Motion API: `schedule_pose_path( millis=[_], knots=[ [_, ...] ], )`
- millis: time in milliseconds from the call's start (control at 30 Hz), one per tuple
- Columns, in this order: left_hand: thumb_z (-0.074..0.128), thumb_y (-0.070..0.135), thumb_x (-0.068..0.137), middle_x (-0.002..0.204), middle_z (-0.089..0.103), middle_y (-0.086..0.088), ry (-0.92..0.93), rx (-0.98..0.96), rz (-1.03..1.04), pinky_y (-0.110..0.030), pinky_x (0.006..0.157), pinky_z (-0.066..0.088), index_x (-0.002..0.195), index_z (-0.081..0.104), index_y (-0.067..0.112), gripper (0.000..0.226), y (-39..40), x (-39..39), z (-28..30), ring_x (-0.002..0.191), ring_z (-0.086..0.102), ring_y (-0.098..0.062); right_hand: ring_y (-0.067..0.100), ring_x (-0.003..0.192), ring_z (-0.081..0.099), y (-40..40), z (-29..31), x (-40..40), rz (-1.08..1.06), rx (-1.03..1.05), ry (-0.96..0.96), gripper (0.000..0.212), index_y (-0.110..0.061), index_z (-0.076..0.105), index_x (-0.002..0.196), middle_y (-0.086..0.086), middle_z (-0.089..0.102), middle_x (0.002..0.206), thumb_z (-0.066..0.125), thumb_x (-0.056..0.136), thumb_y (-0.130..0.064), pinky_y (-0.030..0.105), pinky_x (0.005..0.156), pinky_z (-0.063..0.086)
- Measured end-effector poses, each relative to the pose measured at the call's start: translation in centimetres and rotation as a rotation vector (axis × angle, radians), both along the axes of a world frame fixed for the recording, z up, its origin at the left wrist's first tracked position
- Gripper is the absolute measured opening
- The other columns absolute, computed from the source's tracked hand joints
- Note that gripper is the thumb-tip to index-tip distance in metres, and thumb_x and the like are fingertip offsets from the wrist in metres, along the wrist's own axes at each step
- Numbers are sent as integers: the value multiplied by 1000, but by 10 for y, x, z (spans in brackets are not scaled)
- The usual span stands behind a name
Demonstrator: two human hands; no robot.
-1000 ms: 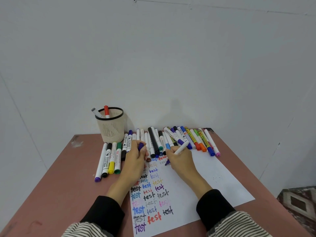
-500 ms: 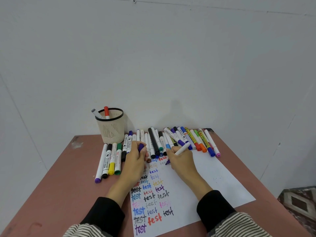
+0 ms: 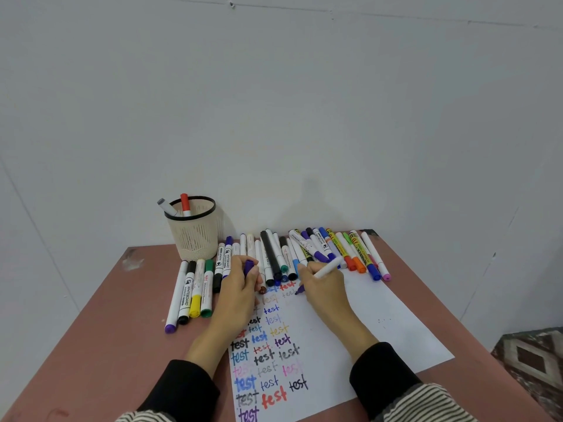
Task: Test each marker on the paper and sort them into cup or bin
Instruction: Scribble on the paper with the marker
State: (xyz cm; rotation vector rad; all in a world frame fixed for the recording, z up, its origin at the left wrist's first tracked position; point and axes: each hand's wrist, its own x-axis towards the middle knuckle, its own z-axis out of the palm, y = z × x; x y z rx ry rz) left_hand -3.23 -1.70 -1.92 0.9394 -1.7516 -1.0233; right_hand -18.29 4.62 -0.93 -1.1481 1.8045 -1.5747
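Brown table [image 3: 91, 345]: right hand [image 3: 323, 284] grips uncapped marker [image 3: 324, 271] on paper [image 3: 380, 330]; left hand [image 3: 240, 284] pinches purple cap [image 3: 249, 267] beside marker row [image 3: 304, 254].

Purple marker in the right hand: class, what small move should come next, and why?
Probably stroke the tip across the paper to finish a test word. The right hand holds the purple marker tip-down near the top of the columns; the left hand holds its purple cap.

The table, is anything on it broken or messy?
Yes, a bit. The pinkish-brown table has a pale scuffed patch near its far left corner, like worn paint. One white purple-capped marker also lies slanted across the far row of markers.
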Motion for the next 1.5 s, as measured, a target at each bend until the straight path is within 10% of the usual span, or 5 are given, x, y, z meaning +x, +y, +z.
schedule_pose_path(
  millis=[433,667,1300,1500],
  knots=[
    [43,37,99,90,63,10,-99,-197,-22,-10,74,41,101,59,31,17,6,5,8,86,56,4,6,52,43,9,26,-9,165,-189,-615,21,-5,69,105,1,56,65,57,95,-20,18,46,37],
    [41,26,102,105,57,12,-98,-228,-38,-2,82,34,125,52,30,26,3,6,6,101,50,8,9,49,42,12,31,-7,283,-159,-724,14,-5,52,79,10,54,65,53,92,-3,18,46,33],
    [50,17,98,72,63,9,172,1,-143,-23,54,47,100,68,24,20,3,4,14,60,51,-5,9,45,40,13,32,-12,328,-162,-752,18,-4,50,74,6,51,56,55,91,0,17,43,33],
    [56,17,96,84,69,-2,56,-24,-194,-22,58,50,100,72,23,17,3,5,15,67,55,-9,12,56,54,12,28,-12,327,-106,-347,6,-5,67,82,10,65,69,72,83,-7,21,54,45]
  ],
)
